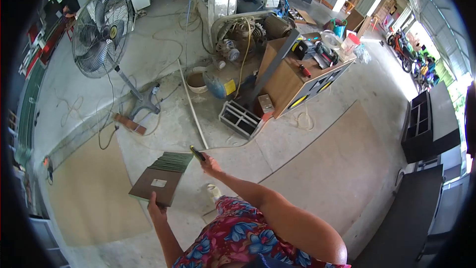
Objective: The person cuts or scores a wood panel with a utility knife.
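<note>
My left hand [156,207] grips the near edge of a flat brown panel [171,182], its thumb on top. A small pale label [158,183] sits on the panel's face. Along the far end lies a fanned row of thin dark green strips [171,162]; how they join the panel cannot be made out. My right hand [211,165] is closed around a slim black tool with a yellow-green end [197,153]. That tool is just right of the strips, apart from them.
Ahead stand a pedestal fan [106,34], a white bucket [197,80], a slotted grey frame [241,118] and a wooden cabinet [285,77] with tools on top. A long pale rod [193,106] and brown sheets [94,193] lie on the floor. Dark furniture [419,124] stands right.
</note>
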Tool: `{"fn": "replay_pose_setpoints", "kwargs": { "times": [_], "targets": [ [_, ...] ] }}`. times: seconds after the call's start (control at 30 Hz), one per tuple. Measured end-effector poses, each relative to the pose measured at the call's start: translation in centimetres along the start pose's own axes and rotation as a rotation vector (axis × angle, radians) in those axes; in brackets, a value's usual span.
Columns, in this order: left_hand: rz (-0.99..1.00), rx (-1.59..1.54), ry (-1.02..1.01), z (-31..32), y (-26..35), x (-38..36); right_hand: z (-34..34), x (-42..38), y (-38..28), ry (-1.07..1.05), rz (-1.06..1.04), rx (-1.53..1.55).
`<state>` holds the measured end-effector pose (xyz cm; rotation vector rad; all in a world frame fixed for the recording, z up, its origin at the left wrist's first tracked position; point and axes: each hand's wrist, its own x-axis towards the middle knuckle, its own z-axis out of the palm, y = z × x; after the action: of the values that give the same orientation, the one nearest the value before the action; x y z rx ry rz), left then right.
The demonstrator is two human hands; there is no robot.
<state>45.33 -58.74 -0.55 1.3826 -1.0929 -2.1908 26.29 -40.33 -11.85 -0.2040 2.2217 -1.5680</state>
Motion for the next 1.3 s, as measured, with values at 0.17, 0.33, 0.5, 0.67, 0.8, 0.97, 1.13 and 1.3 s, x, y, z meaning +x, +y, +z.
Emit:
{"fn": "replay_pose_setpoints", "kwargs": {
  "times": [0.17,0.33,0.5,0.67,0.8,0.97,1.13,1.3],
  "targets": [
    [-0.028,0.053,-0.046,0.0,4.3,6.5,3.3,5.0,-1.4,0.064,0.168,0.106],
    [-0.053,0.144,-0.118,0.1,7.8,12.9,4.8,7.0,-5.6,0.138,0.268,0.183],
    [-0.189,0.367,-0.206,0.5,12.3,20.0,7.1,9.8,-5.3,0.303,0.271,0.297],
    [-0.213,0.275,-0.371,1.6,16.2,25.9,12.4,10.4,-4.8,0.552,0.311,0.438],
    [-0.22,0.618,-0.47,-0.3,22.9,29.3,20.1,7.1,-9.2,0.63,0.451,0.507],
    [-0.147,0.688,-0.535,-4.1,27.2,33.0,29.2,4.9,-11.4,0.6,0.527,0.566],
    [-0.073,0.657,-0.593,-8.4,29.8,35.2,35.0,3.6,-15.0,0.578,0.45,0.571],
    [-0.047,0.661,-0.613,-14.2,31.6,37.5,41.4,1.9,-17.1,0.559,0.401,0.628]
  ]
}}
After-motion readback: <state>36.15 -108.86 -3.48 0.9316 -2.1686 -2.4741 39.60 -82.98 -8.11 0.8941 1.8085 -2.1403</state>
